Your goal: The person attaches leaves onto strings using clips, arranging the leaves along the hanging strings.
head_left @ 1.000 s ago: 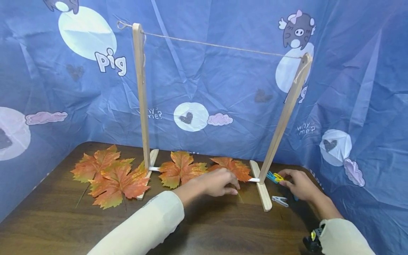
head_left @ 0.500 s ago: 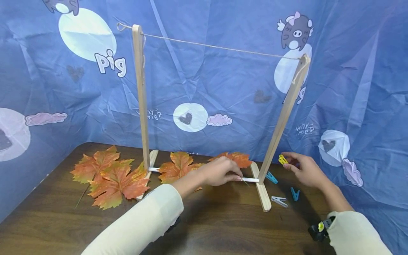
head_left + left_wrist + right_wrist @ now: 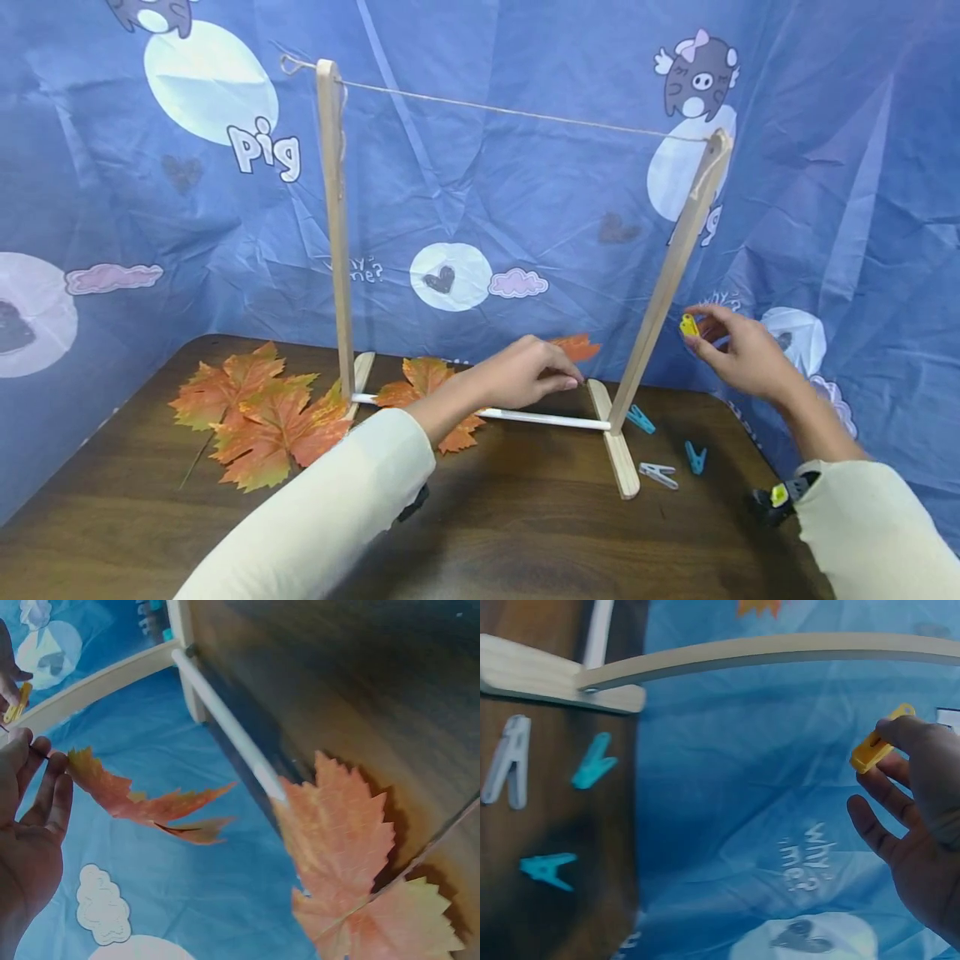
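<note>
My left hand (image 3: 528, 372) pinches the thin stem of an orange maple leaf (image 3: 576, 347), raised behind the white rod (image 3: 555, 419). In the left wrist view that leaf (image 3: 124, 796) hangs off the fingers of the left hand (image 3: 37, 825), seen nearly edge-on. To the right of the right post (image 3: 667, 275), my right hand (image 3: 750, 354) holds a yellow clothespin (image 3: 689, 326) between thumb and fingers. The right wrist view has the clothespin (image 3: 881, 742) at the fingertips of the right hand (image 3: 922, 817). A string (image 3: 510, 110) spans the two post tops.
Two overlapping maple leaves (image 3: 281, 425) lie at the left by the left post (image 3: 335, 233). Another leaf (image 3: 423, 379) lies under the left forearm. Two blue clothespins (image 3: 696, 457) and a grey one (image 3: 658, 475) rest right of the stand's foot (image 3: 621, 467).
The left hand has lifted a leaf off the table by its stem and moved slightly right. The right hand has picked up the yellow clothespin and risen beside the right post.
</note>
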`<state>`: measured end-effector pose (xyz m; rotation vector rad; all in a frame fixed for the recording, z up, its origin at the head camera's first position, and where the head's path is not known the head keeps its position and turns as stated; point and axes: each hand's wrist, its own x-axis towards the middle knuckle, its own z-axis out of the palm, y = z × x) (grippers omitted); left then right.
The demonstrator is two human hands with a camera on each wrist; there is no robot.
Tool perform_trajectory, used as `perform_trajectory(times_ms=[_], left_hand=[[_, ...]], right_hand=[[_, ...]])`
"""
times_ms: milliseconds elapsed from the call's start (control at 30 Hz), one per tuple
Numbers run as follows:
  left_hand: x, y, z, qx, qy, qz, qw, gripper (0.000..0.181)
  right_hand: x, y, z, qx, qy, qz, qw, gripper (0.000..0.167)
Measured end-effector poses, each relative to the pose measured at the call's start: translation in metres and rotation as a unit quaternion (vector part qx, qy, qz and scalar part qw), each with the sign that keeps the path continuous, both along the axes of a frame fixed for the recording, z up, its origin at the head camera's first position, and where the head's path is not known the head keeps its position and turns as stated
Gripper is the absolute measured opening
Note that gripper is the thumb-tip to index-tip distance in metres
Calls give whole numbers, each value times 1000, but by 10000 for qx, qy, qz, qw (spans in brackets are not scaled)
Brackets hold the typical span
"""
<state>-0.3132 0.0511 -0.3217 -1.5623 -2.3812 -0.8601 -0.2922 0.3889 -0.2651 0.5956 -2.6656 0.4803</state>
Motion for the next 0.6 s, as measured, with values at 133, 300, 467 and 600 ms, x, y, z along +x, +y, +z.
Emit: perform_trajectory(times_ms=[133,300,467,600], left_hand=[[0,1,11,101,-154,45,9998,18],[-3,1,24,155,-262,72,9995,20],[-8,0,34,237,-379,246,9987,21],[-10,-2,42,340,-649,469,9962,23]], right_hand=[[2,-3,22,-102,-239,-206,9994,36],[4,-5,50,-111,-375,-489,9980,42],[2,-8,76,-102,-176,-588,9981,45],[1,-11,100,-29,51,-547,9985,44]])
